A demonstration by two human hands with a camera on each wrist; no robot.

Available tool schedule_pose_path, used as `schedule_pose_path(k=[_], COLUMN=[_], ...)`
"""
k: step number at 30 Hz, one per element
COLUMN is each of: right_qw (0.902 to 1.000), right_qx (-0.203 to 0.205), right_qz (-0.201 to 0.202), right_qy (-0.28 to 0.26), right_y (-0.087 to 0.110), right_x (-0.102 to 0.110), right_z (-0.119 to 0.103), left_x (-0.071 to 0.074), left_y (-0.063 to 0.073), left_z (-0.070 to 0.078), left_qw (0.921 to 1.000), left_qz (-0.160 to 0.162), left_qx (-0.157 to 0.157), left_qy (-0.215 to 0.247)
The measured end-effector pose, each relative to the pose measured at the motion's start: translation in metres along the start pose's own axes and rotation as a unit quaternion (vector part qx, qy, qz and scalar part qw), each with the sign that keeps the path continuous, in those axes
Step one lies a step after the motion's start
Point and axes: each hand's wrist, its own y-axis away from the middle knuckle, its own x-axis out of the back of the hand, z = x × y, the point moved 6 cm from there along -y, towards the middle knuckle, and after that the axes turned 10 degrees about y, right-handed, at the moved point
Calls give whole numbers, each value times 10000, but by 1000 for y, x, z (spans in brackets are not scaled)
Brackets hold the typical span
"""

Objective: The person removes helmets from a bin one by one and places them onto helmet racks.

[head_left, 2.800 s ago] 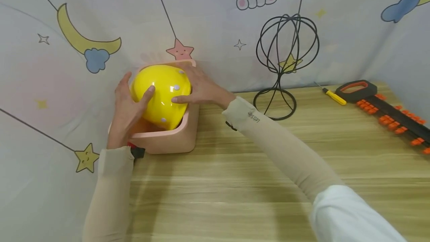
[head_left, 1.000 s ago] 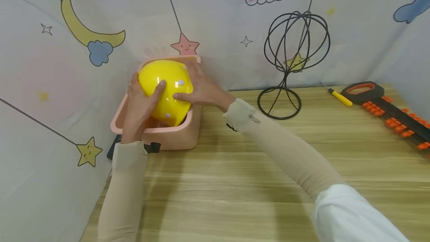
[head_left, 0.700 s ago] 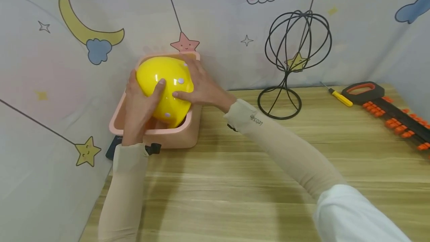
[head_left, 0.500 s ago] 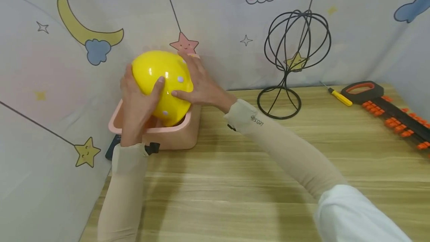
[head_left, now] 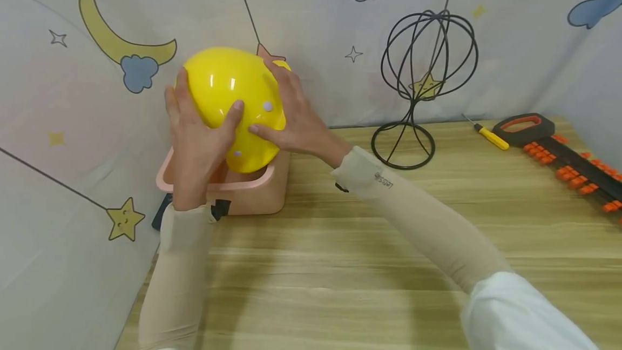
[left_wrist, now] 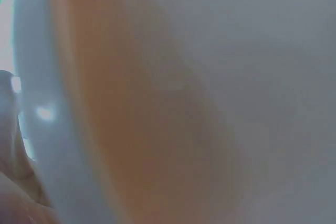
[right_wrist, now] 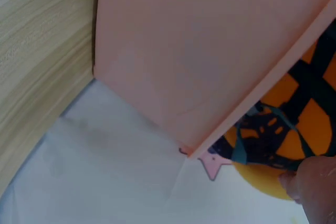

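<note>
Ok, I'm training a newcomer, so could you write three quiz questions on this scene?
1. What do the left hand and right hand hold at the pink bin?
2. What lies between the wire stand and the orange-studded black tool? A) pen; B) screwdriver; C) cup.
3. True or false: the head view shows the wire stand left of the pink bin.

Key: 1. Yellow helmet. 2. B. 3. False; right of it.

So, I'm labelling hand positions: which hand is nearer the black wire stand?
The right. The right hand grips the side of the yellow helmet toward the wire stand; the left hand holds the opposite side, farther from the stand.
</note>
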Motion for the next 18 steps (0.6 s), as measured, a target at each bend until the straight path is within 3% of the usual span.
schedule_pose_path(k=[18], right_qw=[9894], right_qx=[566], right_qz=[1281], right_qy=[385], right_y=[21], right_x=[56], right_z=[-20], left_x=[-6], left_y=[9], left_z=[52], left_qw=[9941], left_qz=[221], left_qx=[-997], left_qy=[376])
